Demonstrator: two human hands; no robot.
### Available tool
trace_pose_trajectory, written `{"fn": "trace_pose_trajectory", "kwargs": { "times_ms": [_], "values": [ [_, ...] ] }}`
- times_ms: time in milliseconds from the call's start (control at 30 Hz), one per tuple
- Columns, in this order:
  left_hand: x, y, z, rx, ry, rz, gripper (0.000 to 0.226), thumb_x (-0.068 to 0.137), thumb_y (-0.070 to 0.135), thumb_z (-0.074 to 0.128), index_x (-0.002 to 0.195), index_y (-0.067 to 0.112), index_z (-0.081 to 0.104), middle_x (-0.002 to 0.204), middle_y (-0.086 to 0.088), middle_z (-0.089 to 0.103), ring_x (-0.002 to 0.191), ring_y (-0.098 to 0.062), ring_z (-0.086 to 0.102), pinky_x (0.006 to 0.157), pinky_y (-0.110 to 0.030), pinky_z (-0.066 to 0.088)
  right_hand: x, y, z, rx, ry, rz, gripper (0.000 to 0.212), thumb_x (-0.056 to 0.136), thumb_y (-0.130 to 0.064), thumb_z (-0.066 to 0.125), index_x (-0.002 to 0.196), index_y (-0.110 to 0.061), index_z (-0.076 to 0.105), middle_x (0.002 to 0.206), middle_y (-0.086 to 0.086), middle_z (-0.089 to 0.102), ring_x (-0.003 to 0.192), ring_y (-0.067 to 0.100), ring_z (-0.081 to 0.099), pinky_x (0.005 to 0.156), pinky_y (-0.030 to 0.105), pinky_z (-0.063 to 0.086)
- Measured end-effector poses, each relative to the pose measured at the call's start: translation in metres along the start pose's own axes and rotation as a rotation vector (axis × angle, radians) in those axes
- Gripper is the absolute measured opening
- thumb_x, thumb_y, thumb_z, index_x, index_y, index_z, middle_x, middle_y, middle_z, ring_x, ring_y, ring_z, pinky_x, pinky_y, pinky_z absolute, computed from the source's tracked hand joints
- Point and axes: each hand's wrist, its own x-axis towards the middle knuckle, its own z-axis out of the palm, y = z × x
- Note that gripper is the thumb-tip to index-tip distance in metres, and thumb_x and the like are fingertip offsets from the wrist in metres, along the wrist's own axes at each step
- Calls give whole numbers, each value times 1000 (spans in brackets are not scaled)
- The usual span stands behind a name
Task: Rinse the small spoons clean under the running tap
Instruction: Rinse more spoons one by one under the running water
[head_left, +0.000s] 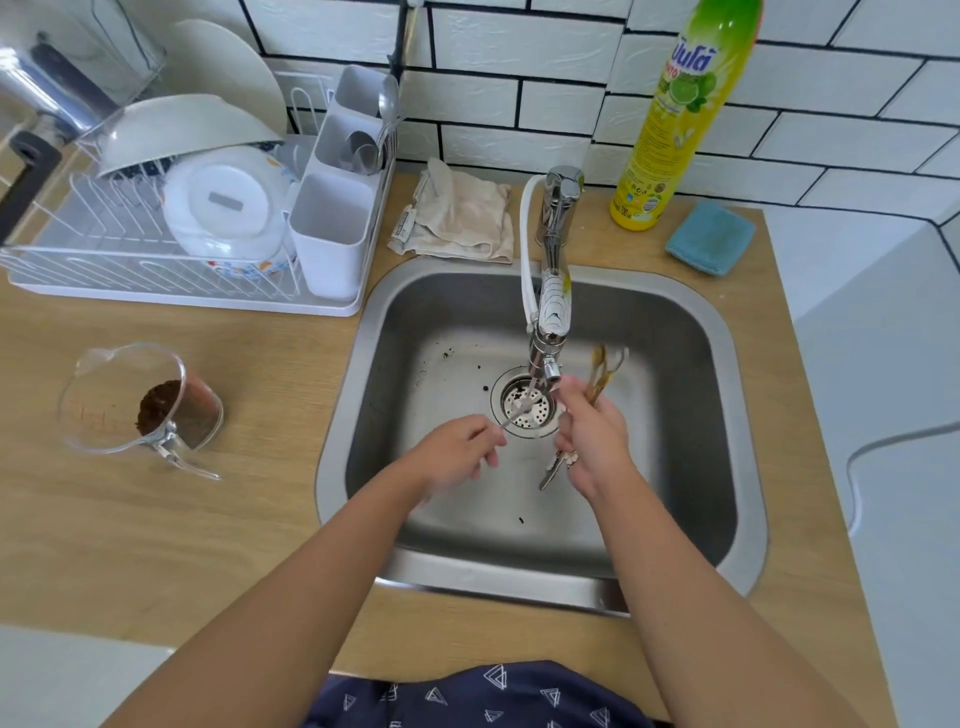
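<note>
Hands: two, left hand (457, 449) and right hand (592, 441)
Spoons: one in the left, a bunch (602, 371) in the right, count unclear
Taps: one tap (553, 291)
Soap bottles: one soap bottle (680, 114)
Sponges: one sponge (710, 238)
Jugs: one jug (140, 400)
Cloths: one cloth (457, 218)

Brushed steel sink (691, 332), glossy chrome tap (558, 208), matt wood-grain counter (156, 509), glossy tiles (519, 41).
</note>
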Motion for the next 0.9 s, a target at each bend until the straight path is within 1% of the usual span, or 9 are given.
{"fn": "trace_pose_trajectory", "kwargs": {
  "times_ms": [67, 167, 267, 400, 467, 567, 667, 800, 900],
  "values": [
    [19, 12, 8, -45, 0, 54, 23, 100, 32, 50, 99, 18, 68, 84, 7, 65, 62, -8, 51, 55, -19, 39, 4, -11, -10, 28, 126, -72, 29, 100, -26, 66, 74, -24, 80, 77, 4, 53, 42, 5, 20, 41, 20, 21],
    [39, 22, 18, -240, -51, 72, 18, 101, 25, 55, 103, 12, 67, 89, 0, 67, 62, -7, 54, 56, -19, 43, 12, -31, -30, 101, 290, -126, 19, 97, -26, 69, 81, -21, 77, 78, 5, 73, 42, 5, 23, 40, 20, 24],
    [48, 28, 26, -642, -105, 30, 14, 99, 11, 57, 108, 4, 66, 100, -6, 69, 76, -8, 67, 71, -18, 55, 17, -46, -45, 115, 353, -141, 9, 95, -27, 71, 95, -19, 74, 88, -2, 81, 41, 5, 25, 40, 20, 25],
    [47, 30, 27, -1060, -96, 32, 17, 98, -4, 51, 111, -5, 61, 104, -14, 74, 96, -22, 73, 82, -23, 58, 17, -48, -48, 113, 373, -123, 10, 93, -26, 73, 98, -18, 75, 83, -3, 80, 40, 4, 27, 39, 20, 26],
    [42, 27, 24, -1009, -113, 50, 19, 99, -3, 49, 114, -2, 61, 103, -10, 76, 100, -23, 72, 87, -25, 57, 14, -45, -46, 135, 367, -123, 6, 95, -25, 71, 93, -20, 73, 85, -3, 81, 39, 4, 25, 40, 20, 24],
    [29, 19, 13, -505, -158, 83, 20, 101, 10, 54, 119, 8, 60, 105, -8, 75, 92, -24, 74, 79, -27, 59, 11, -38, -38, 178, 314, -101, 7, 98, -26, 67, 93, -21, 68, 95, 0, 81, 39, 5, 23, 40, 19, 23],
    [15, 8, 3, -87, -169, 125, 11, 97, 14, 61, 106, 19, 64, 97, -2, 77, 73, -15, 67, 74, -26, 53, 8, -28, -28, 203, 150, -59, 15, 101, -29, 63, 91, -18, 66, 93, -2, 79, 41, 3, 23, 38, 17, 22],
    [-1, 0, 7, -230, -83, 101, 7, 92, 10, 68, 98, 14, 69, 81, -8, 72, 59, -11, 58, 61, -25, 54, -4, -11, -17, 230, -86, 31, 24, 103, -32, 58, 87, -15, 66, 78, -7, 65, 47, 3, 30, 36, 14, 24],
    [-8, -2, 15, -292, -69, 97, 4, 89, 8, 71, 93, 9, 71, 67, -5, 61, 57, -13, 63, 61, -27, 58, -11, 0, -11, 191, -132, 74, 22, 103, -31, 58, 91, -14, 65, 79, -4, 67, 51, 4, 37, 37, 15, 25]
  ]
}}
